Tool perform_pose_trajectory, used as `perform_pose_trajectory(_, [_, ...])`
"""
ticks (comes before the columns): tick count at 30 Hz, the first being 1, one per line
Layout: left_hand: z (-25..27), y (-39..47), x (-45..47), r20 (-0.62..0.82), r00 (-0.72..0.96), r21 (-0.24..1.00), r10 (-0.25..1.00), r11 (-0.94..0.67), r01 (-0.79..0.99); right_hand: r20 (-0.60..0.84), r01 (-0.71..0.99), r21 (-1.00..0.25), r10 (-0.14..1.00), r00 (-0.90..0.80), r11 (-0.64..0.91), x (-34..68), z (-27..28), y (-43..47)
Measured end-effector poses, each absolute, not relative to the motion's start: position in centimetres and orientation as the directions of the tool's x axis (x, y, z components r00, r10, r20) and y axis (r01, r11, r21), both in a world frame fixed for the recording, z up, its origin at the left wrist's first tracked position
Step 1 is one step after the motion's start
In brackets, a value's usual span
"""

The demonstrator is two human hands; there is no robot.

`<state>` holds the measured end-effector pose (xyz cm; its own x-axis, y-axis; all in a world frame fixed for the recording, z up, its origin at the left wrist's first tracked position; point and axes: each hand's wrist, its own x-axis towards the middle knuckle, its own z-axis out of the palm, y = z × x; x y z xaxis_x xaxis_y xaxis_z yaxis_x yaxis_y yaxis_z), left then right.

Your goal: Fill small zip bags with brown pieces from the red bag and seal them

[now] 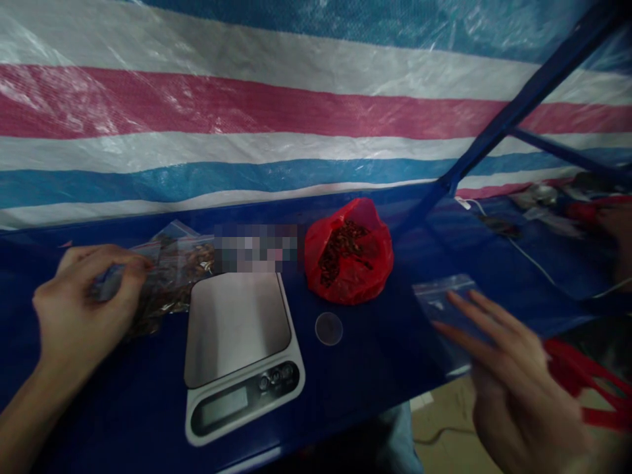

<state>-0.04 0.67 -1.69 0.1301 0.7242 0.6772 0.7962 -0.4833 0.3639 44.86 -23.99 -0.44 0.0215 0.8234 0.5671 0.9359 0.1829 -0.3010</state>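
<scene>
At the left, my left hand (91,296) has thumb and fingers pinched together on the edge of a clear zip bag (165,260). This bag lies among other small zip bags holding dark brown pieces (170,299). On the right, my right hand (513,368) stretches its fingers over a clear zip bag (442,296) that looks flat on the blue table (365,355). A kitchen scale (239,329) with a bare metal plate stands right of my left hand. Behind it and to the right, an open red plastic bag (380,266) contains small dark brown pieces (343,247).
A small clear round disc (328,328) lies between the scale and the right-hand bag. A blue metal frame (494,131) rises at the table's back right, before a striped plastic sheet (247,112). A white cord (536,263) crosses the right side. Red straps (587,375) hang beyond my right hand.
</scene>
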Motion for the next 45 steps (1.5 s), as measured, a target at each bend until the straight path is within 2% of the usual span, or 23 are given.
perform_pose_trajectory(2, [-1.8,0.6,0.1,0.675,0.141,0.366,0.724,-0.495,0.788,0.442,0.982,-0.12,0.894,-0.08,0.147,46.7,-2.9,-25.1])
perform_pose_trajectory(3, [-1.8,0.5,0.2,0.676,0.151,0.362,0.722,-0.503,0.785,0.366,0.989,-0.071,0.926,-0.096,0.13,47.4,-3.9,-25.3])
perform_pose_trajectory(5, [-1.8,0.5,0.3,0.673,0.176,0.347,0.718,-0.517,0.783,0.229,0.991,-0.022,0.966,-0.12,0.128,48.5,-5.2,-25.4])
perform_pose_trajectory(7, [-1.8,0.5,0.3,0.673,0.185,0.337,0.716,-0.519,0.786,0.18,0.99,-0.024,0.975,-0.134,0.14,49.1,-5.0,-24.8])
perform_pose_trajectory(10, [-1.7,0.7,0.2,0.675,0.166,0.348,0.719,-0.509,0.787,0.296,0.986,-0.077,0.948,-0.118,0.147,48.8,-2.4,-23.0])
perform_pose_trajectory(13, [-1.4,0.8,0.2,0.673,0.135,0.389,0.727,-0.503,0.772,0.453,0.949,-0.23,0.887,-0.092,0.216,47.4,1.3,-19.6])
perform_pose_trajectory(15, [-1.2,0.6,0.3,0.672,0.111,0.418,0.732,-0.499,0.759,0.481,0.904,-0.304,0.868,-0.126,0.3,46.5,2.9,-16.5])
perform_pose_trajectory(16, [-1.1,0.5,0.3,0.667,0.102,0.432,0.738,-0.495,0.754,0.464,0.89,-0.313,0.871,-0.162,0.332,46.3,3.3,-14.8])
perform_pose_trajectory(20, [-0.8,0.1,0.4,0.628,0.102,0.467,0.772,-0.479,0.744,0.254,0.876,-0.302,0.917,-0.307,0.377,46.7,2.9,-8.4])
perform_pose_trajectory(23, [-0.8,0.2,0.3,0.66,0.097,0.453,0.745,-0.497,0.74,0.164,0.847,-0.271,0.889,-0.427,0.457,47.1,2.4,-5.9])
perform_pose_trajectory(29, [-0.6,0.3,0.2,0.638,0.138,0.455,0.758,-0.515,0.726,0.287,0.79,-0.382,0.874,-0.392,0.479,46.9,1.5,-5.4])
perform_pose_trajectory(34, [-0.9,0.3,0.2,0.622,0.142,0.463,0.77,-0.508,0.727,0.287,0.736,-0.424,0.849,-0.443,0.527,46.6,0.6,-4.2])
perform_pose_trajectory(38, [-1.0,0.1,0.4,0.584,0.146,0.487,0.799,-0.488,0.724,0.288,0.713,-0.404,0.82,-0.495,0.573,45.8,0.4,-2.9])
perform_pose_trajectory(41, [-0.9,-0.1,0.6,0.58,0.144,0.481,0.802,-0.479,0.734,0.296,0.716,-0.344,0.794,-0.532,0.608,45.5,0.0,-2.6])
perform_pose_trajectory(45, [-0.7,0.0,0.5,0.589,0.155,0.457,0.793,-0.484,0.746,0.335,0.75,-0.29,0.797,-0.502,0.594,45.6,-0.5,-3.2])
